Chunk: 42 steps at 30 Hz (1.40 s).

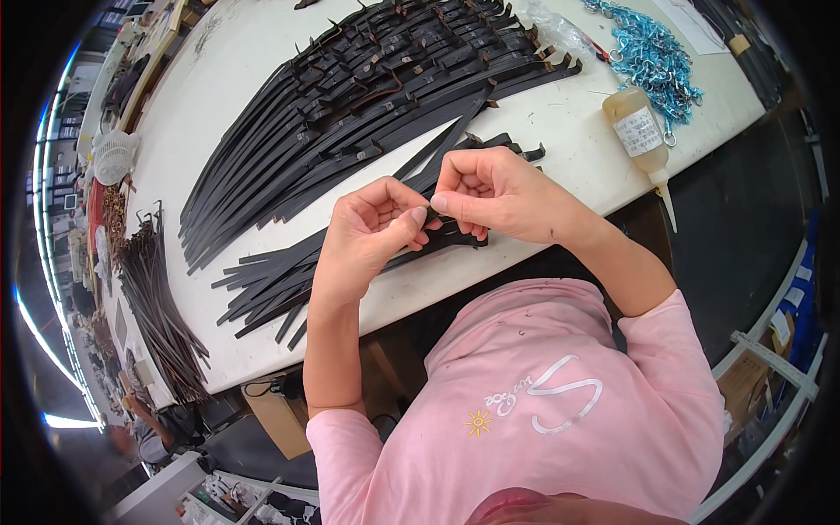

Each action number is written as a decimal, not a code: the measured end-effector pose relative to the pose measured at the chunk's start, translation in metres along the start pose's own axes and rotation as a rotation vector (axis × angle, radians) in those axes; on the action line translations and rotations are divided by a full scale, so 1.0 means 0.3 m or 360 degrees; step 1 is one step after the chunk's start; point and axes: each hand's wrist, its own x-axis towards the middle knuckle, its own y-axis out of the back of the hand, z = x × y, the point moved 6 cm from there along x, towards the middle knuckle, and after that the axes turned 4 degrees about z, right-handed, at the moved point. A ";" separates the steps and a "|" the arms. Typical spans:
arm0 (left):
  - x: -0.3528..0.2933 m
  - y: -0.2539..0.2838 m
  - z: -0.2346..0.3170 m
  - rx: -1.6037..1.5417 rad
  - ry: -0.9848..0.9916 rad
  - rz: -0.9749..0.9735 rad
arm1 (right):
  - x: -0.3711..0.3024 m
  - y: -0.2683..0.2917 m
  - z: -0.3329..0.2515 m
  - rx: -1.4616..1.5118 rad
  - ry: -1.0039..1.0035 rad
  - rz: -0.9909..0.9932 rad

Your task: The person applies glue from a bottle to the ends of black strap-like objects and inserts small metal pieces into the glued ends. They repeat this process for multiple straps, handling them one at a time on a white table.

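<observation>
My left hand (369,234) and my right hand (497,194) meet over the near edge of the table, fingertips almost touching. Both are closed in a pinch, thumb against fingers. Whatever sits between them is too small and too covered to name. Just beneath lies a loose bunch of narrow black straps (284,278), partly hidden by my hands. Beyond it, a large fan of black straps (350,109) is laid out in overlapping rows, with bent ends and small metal pieces along the far right side.
On the white table (232,52), a squeeze bottle (646,156) with a long nozzle lies at the right edge. Blue chains with metal clips (654,61) are heaped behind it, near clear plastic wrap (560,31). Another dark strap bundle (157,293) rests at the left.
</observation>
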 end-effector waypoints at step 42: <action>-0.100 -0.092 0.084 0.1178 -0.1161 0.0483 | -0.063 0.046 -0.056 -0.0187 0.0162 0.0154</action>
